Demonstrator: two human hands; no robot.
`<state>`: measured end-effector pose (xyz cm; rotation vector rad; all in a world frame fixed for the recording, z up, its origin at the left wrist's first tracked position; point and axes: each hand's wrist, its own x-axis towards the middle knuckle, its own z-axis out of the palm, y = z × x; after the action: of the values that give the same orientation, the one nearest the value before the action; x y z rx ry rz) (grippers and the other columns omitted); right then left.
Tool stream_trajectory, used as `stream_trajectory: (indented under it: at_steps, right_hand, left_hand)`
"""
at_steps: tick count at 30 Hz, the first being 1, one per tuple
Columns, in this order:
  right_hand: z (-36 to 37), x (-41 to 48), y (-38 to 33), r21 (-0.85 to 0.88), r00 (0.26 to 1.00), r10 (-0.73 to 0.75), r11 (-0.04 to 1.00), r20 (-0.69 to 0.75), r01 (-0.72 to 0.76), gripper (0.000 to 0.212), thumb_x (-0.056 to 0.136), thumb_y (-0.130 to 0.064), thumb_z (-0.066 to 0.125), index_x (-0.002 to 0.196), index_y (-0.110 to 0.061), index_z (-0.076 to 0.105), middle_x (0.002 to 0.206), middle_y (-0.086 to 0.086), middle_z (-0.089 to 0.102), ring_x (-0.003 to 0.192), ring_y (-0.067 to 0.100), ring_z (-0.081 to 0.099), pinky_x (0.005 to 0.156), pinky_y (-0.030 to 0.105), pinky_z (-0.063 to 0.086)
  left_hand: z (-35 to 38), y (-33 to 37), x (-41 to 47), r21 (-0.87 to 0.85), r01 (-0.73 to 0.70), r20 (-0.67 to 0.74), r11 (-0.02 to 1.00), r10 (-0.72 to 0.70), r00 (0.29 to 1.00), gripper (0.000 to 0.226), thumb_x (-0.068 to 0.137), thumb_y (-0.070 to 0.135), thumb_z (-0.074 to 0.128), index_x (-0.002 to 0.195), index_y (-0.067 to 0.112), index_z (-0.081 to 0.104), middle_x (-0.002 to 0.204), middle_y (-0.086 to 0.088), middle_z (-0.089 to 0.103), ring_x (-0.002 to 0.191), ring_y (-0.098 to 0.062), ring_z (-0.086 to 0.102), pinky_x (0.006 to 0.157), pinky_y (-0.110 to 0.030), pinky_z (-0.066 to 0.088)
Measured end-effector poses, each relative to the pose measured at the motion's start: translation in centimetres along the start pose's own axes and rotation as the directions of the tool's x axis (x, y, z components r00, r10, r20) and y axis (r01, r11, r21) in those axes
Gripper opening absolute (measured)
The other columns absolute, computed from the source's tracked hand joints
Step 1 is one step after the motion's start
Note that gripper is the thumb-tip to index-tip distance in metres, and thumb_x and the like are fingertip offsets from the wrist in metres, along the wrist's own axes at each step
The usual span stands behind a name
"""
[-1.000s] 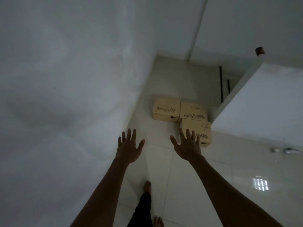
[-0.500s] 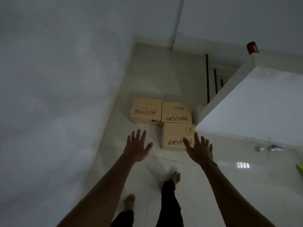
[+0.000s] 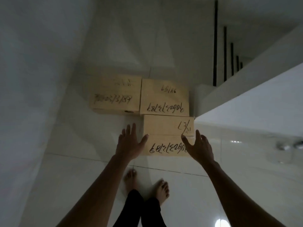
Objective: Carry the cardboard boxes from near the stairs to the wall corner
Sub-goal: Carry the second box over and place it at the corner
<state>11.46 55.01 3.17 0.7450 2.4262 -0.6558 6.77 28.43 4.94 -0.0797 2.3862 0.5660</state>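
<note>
Three cardboard boxes sit on the shiny white floor [image 3: 82, 177], close to the stairs [image 3: 227, 63]. The nearest box [image 3: 167, 126] lies just in front of the person, and its right end is next to the bottom edge of the white stair wall [image 3: 262, 99]. It has dark handwriting on its top and on the side that faces the person. Behind it are two more boxes, side by side and touching. The back right box [image 3: 164, 97] touches the nearest box. The back left box [image 3: 114, 94] sits closer to the big white wall [image 3: 32, 79] on the left. Both of them have dark writing too. The left hand [image 3: 129, 143] is held out flat with the fingers spread wide, and its thumb reaches to the left end of the nearest box. It is not holding anything. The right hand [image 3: 200, 146] is also wide open, with its thumb over the right end of the same box. It is not holding anything either. I cannot tell if the thumbs really touch the cardboard or just hang over it. The box is between the two hands. Two bare feet [image 3: 131, 179] stand on the floor below the arms, under dark trouser legs [image 3: 144, 210]. The room is dim, and a small bright spot of light shines on the floor at the bottom right.
</note>
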Motion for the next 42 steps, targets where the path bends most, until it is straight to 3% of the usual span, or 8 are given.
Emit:
stream_trajectory:
  at_steps: [4, 9, 13, 17, 23, 27, 31, 42]
  right_hand:
    - [8.1, 11.0, 5.7, 0.030, 0.999, 0.034, 0.999, 0.030, -0.035, 0.103, 0.063, -0.095, 0.037, 0.140, -0.027, 0.029, 0.133, 0.013, 0.057, 0.113, 0.037, 0.060, 0.083, 0.056, 0.055]
    - [12.4, 16.7, 8.1, 0.155, 0.978, 0.199, 0.970, -0.060, -0.188, 0.120, 0.059, -0.087, 0.057, 0.149, -0.018, 0.018, 0.144, 0.021, 0.043, 0.126, 0.043, 0.049, 0.091, 0.059, 0.052]
    - [13.9, 18.2, 9.8, 0.402, 0.952, 0.300, 0.867, 0.057, -0.296, 0.102, 0.057, -0.079, 0.071, 0.135, -0.022, 0.039, 0.124, 0.005, 0.064, 0.103, 0.029, 0.067, 0.081, 0.048, 0.060]
    - [11.7, 15.3, 8.8, 0.448, 0.947, 0.304, 0.835, 0.107, -0.319, 0.099, 0.048, -0.083, 0.072, 0.127, -0.027, 0.049, 0.112, -0.001, 0.070, 0.092, 0.025, 0.071, 0.075, 0.047, 0.062]
    - [1.7, 4.1, -0.5, 0.392, 0.966, 0.222, 0.883, 0.136, -0.258, 0.101, 0.043, -0.083, 0.073, 0.125, -0.028, 0.050, 0.109, 0.000, 0.072, 0.086, 0.024, 0.073, 0.067, 0.044, 0.063]
    - [-6.8, -7.3, -9.8, 0.342, 0.989, 0.083, 0.932, 0.124, -0.122, 0.093, 0.056, -0.072, 0.076, 0.128, -0.023, 0.044, 0.116, 0.002, 0.067, 0.097, 0.028, 0.070, 0.077, 0.046, 0.061]
    - [-12.6, -18.0, -16.5, 0.308, 0.991, -0.062, 0.951, 0.121, 0.022, 0.090, 0.063, -0.062, 0.079, 0.131, -0.019, 0.039, 0.121, 0.006, 0.064, 0.102, 0.030, 0.067, 0.083, 0.048, 0.059]
    - [-11.9, -38.5, -24.9, 0.156, 0.828, -0.482, 0.876, 0.286, 0.456, 0.090, 0.069, -0.058, 0.078, 0.135, -0.010, 0.040, 0.131, 0.012, 0.060, 0.117, 0.034, 0.059, 0.088, 0.039, 0.051]
  left_hand:
    - [8.0, -2.7, 9.9, 0.010, 0.067, 0.045, 0.998, -0.068, 0.997, 0.092, 0.089, 0.068, 0.035, 0.154, 0.014, -0.001, 0.164, -0.014, 0.005, 0.150, -0.035, 0.013, 0.120, -0.050, 0.021]
    - [15.3, -4.7, 17.6, -0.276, 0.201, 0.105, 0.940, -0.178, 0.978, 0.103, 0.082, 0.071, 0.049, 0.154, 0.019, -0.003, 0.163, -0.012, 0.013, 0.148, -0.034, 0.022, 0.117, -0.050, 0.029]
    - [17.9, -4.6, 19.4, -0.479, 0.232, 0.147, 0.846, -0.183, 0.972, 0.077, 0.087, 0.054, 0.058, 0.148, 0.021, 0.026, 0.142, -0.011, 0.052, 0.123, -0.033, 0.054, 0.098, -0.043, 0.048]
    - [15.1, -3.9, 16.7, -0.501, 0.259, 0.126, 0.826, -0.226, 0.966, 0.061, 0.088, 0.045, 0.061, 0.138, 0.017, 0.039, 0.131, -0.011, 0.058, 0.116, -0.032, 0.058, 0.096, -0.045, 0.051]
    - [0.6, -2.9, 4.1, -0.532, 0.282, 0.084, 0.798, -0.282, 0.956, 0.065, 0.086, 0.047, 0.062, 0.139, 0.016, 0.040, 0.132, -0.012, 0.058, 0.117, -0.034, 0.058, 0.095, -0.044, 0.051]
    - [-10.6, -3.0, -9.4, -0.584, 0.296, -0.001, 0.756, -0.365, 0.931, 0.067, 0.087, 0.048, 0.061, 0.140, 0.016, 0.037, 0.131, -0.012, 0.058, 0.117, -0.035, 0.057, 0.089, -0.039, 0.048]
    - [-17.7, -4.7, -22.7, -0.676, 0.298, -0.048, 0.673, -0.444, 0.895, 0.071, 0.083, 0.054, 0.062, 0.137, 0.013, 0.039, 0.130, -0.012, 0.059, 0.114, -0.035, 0.059, 0.094, -0.050, 0.052]
    - [-14.9, -11.3, -49.6, -0.884, 0.214, -0.211, 0.417, -0.762, 0.612, 0.074, 0.081, 0.059, 0.061, 0.134, 0.010, 0.045, 0.131, -0.015, 0.060, 0.114, -0.038, 0.059, 0.095, -0.053, 0.051]
